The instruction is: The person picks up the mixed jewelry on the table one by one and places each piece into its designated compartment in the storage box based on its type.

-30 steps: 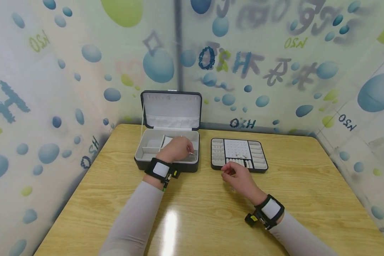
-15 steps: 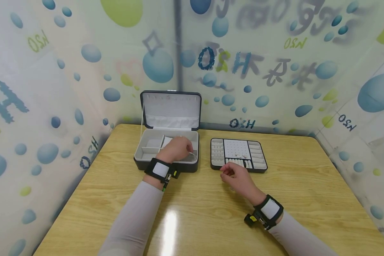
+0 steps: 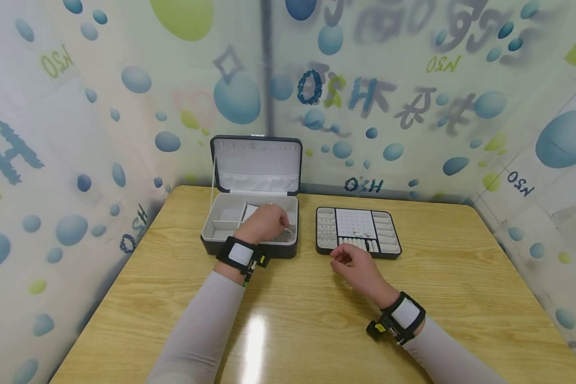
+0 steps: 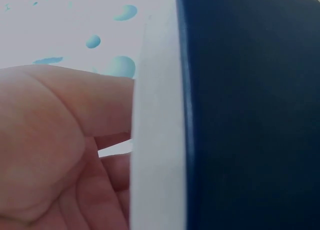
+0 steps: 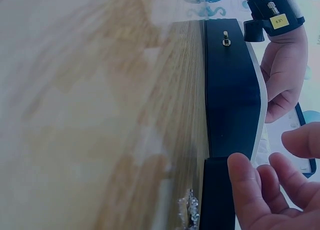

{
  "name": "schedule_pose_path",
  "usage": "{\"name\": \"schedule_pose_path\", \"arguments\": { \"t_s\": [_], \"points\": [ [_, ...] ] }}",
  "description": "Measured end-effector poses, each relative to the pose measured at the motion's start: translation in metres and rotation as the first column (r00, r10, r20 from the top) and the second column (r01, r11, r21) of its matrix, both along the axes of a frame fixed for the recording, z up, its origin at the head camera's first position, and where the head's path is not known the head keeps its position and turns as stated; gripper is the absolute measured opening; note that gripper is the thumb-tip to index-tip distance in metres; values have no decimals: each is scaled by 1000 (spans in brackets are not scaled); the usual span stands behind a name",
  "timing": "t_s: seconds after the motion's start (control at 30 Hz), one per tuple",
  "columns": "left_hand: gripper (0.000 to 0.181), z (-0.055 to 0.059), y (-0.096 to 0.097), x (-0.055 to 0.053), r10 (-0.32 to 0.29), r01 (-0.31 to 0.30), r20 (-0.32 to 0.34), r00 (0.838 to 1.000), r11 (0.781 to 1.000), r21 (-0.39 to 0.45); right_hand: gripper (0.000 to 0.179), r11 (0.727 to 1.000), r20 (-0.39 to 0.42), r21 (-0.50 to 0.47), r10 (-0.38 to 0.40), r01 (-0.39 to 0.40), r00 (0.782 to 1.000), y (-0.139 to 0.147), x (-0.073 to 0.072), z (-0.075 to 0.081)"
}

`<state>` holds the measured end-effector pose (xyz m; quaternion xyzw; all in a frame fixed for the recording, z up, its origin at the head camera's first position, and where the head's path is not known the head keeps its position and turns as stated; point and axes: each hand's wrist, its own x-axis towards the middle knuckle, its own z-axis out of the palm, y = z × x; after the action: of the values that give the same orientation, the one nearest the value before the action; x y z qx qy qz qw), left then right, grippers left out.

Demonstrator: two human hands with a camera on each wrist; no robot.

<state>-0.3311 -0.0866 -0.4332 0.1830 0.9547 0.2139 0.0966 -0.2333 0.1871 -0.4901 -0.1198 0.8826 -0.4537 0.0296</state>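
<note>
An open dark jewelry box (image 3: 249, 249) with a pale lining stands at the back left of the table. My left hand (image 3: 265, 221) reaches into its right-hand compartment and appears to pinch a thin silvery loop (image 3: 290, 233), like a bracelet. In the left wrist view, the box wall (image 4: 160, 115) hides those fingertips. My right hand (image 3: 357, 266) hovers in front of the jewelry tray (image 3: 320, 234), fingers loosely curled around nothing. Below it on the table lies a small sparkling piece of jewelry (image 5: 190, 210), its kind too blurred to tell.
The raised box lid (image 3: 259, 165) leans back near the patterned curtain (image 3: 389, 106). Small earrings (image 3: 362, 234) sit on the tray's white perforated panel, beside ring rolls and narrow slots. A wooden table (image 3: 307, 330) carries everything.
</note>
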Motion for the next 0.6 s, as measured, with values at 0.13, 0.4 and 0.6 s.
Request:
{"name": "schedule_pose_path", "arguments": {
  "t_s": [0.13,0.4,0.6],
  "points": [
    [23,1,0,1,0,1,4,1000,1000,-3,13,1000,-2,-1,4,-4,1000,1,0,0],
    [21,4,-1,2,-9,9,-9,1000,1000,-10,11,1000,-16,14,13,-12,1000,2,0,-1],
    [24,7,-1,2,-1,0,-22,1000,1000,-22,11,999,-43,37,26,-24,999,11,-3,5]
  ]
}}
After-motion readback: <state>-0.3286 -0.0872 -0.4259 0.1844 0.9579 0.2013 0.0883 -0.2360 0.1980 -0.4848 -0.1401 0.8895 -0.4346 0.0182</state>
